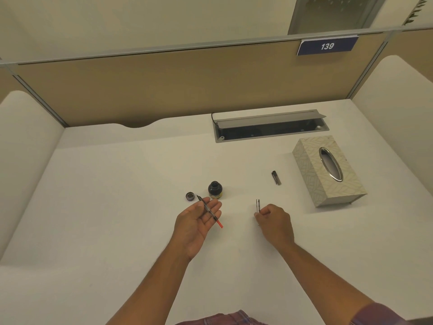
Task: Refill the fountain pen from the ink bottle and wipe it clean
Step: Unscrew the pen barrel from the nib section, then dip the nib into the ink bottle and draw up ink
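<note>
A: From the head view, where does the pen sit?

B: The left hand (199, 219) lies palm up, fingers loosely spread, and the pen (209, 211) rests across them, nib toward the bottle (215, 189), orange end sticking out past the palm's right edge. The thumb seems to steady it, not clamp it.

A: And the right hand (274, 221)?

B: Its fingers are curled tight around the silver barrel (258, 205), which stands up out of the fist.

A: How is the bottle placed?

B: Open, just beyond the left fingertips, with its lid (190, 196) beside it on the left.

A: Room to move?

B: The desk (117, 207) is bare left of the lid and toward its near edge. The cap (276, 178) lies well right of the bottle, and the tissue box (328, 170) stands near the right partition, behind it the cable tray (269, 127).
</note>
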`<state>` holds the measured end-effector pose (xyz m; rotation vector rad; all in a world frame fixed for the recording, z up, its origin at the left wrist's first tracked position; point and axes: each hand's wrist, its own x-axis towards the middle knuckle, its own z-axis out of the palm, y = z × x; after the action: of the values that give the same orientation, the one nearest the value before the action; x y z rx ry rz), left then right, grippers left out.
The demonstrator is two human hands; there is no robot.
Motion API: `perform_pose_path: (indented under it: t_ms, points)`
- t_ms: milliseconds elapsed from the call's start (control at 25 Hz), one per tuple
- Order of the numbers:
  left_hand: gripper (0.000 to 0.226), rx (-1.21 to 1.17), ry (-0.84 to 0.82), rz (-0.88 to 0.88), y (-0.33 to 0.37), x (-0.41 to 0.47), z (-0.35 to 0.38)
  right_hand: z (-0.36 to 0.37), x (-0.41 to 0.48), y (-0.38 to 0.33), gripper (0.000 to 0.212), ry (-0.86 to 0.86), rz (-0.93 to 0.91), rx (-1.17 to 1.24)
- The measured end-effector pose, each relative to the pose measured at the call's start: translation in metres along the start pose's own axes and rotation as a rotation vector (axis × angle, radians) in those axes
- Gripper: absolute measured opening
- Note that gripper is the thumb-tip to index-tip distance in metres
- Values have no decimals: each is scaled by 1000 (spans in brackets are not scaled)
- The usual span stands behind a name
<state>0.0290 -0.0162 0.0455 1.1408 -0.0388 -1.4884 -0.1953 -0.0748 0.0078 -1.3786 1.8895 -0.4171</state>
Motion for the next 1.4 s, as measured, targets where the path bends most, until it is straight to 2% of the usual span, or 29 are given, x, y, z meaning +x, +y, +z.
perform_pose_path:
  t_ms: [160, 320, 560, 760, 840, 960, 1040, 1120, 1280, 1400]
  points:
    - [27, 4, -6, -15, -2, 2, 0, 4, 6, -1, 14, 34, -11, -165]
    - [28, 5, -9, -22, -3, 3, 0, 6, 7, 1, 16, 30, -11, -185]
    - [28, 3, -16, -31, -4, 4, 1, 6, 8, 7, 22, 46, -37, -102]
    - [29, -4, -22, -37, -4, 1, 4, 5, -9, 5, 20, 143, -167, -4]
    - [29, -7, -19, -39, -6, 0, 6, 7, -25, -6, 21, 94, -230, 84]
    - [30, -11, -26, -38, -8, -2, 9, 11, -51, -26, 30, -148, -244, 196]
    - [31, -6, -34, -37, -9, -5, 12, 15, -66, -34, 28, -261, -223, 259]
    - [31, 2, -40, -34, -9, -9, 14, 18, -76, -37, 18, -241, -246, 282]
    - [31, -1, -44, -41, -10, -12, 16, 19, -81, -40, 14, -216, -261, 258]
    - [31, -9, -48, -51, -14, -12, 17, 17, -80, -42, 19, -258, -220, 263]
